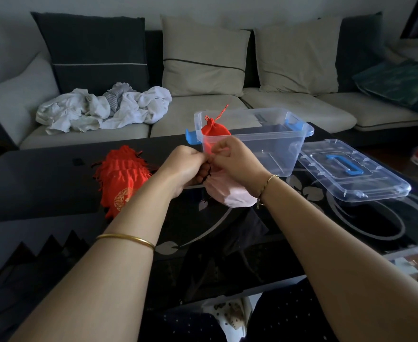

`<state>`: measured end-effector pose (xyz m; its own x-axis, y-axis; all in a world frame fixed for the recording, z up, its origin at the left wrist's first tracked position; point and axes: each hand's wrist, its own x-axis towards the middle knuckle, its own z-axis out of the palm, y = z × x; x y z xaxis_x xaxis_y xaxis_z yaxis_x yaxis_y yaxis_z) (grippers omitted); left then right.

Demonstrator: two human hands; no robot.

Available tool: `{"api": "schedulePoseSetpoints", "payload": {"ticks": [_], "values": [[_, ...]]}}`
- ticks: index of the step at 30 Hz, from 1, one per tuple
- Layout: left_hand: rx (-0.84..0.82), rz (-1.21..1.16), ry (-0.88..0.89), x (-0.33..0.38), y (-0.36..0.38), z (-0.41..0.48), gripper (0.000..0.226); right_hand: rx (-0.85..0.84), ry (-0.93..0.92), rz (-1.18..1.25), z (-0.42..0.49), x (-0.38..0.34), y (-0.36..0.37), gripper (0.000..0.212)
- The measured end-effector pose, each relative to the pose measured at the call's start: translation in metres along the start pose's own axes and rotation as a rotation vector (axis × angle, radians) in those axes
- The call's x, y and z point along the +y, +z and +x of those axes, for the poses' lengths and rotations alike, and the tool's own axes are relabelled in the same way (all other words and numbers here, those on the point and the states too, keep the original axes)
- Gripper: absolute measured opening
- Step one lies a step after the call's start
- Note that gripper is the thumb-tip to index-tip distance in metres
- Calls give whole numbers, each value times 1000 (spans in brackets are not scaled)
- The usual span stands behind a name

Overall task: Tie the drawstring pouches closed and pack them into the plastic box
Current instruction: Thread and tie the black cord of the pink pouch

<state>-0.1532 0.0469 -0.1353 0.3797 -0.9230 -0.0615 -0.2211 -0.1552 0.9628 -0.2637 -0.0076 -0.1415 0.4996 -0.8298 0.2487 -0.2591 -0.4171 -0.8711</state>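
Note:
A pale pink drawstring pouch [230, 193] hangs above the black table, held at its gathered neck. My left hand [187, 166] pinches the dark drawstring on the left of the neck. My right hand [235, 160] pinches the string on the right, fingers curled. A tied red pouch [214, 133] stands inside the clear plastic box [277, 141], at its left end, with its red cord sticking up. A pile of red pouches [121, 176] with gold print lies on the table left of my hands.
The box's clear lid [356, 176] with a blue handle lies on the table right of the box. Behind the black glass table [42, 183] stands a sofa with cushions and a heap of white cloths [104, 108].

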Motion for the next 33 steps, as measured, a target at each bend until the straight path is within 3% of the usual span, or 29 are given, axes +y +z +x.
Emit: {"api": "schedulePoseSetpoints", "payload": {"ticks": [2, 6, 12, 17, 23, 29, 33], "values": [[3, 17, 13, 0, -1, 0, 29, -40, 39, 23, 3, 2, 1, 23], [18, 31, 17, -1, 0, 1, 22, -72, 51, -34, 5, 8, 1, 23], [107, 48, 85, -1, 0, 4, 18, 147, -106, -256, 1, 0, -1, 24], [147, 25, 95, 0, 0, 3, 19, 214, -141, -327, 1, -5, 0, 27], [177, 0, 72, 0, 0, 3, 18, 133, -124, -278, 1, -3, -1, 25], [234, -16, 45, 2, -5, 1, 22, 65, -255, -340, -2, -3, 3, 10], [251, 6, 38, 3, -6, 0, 20, 93, -345, -415, -1, -3, 6, 13]]}}
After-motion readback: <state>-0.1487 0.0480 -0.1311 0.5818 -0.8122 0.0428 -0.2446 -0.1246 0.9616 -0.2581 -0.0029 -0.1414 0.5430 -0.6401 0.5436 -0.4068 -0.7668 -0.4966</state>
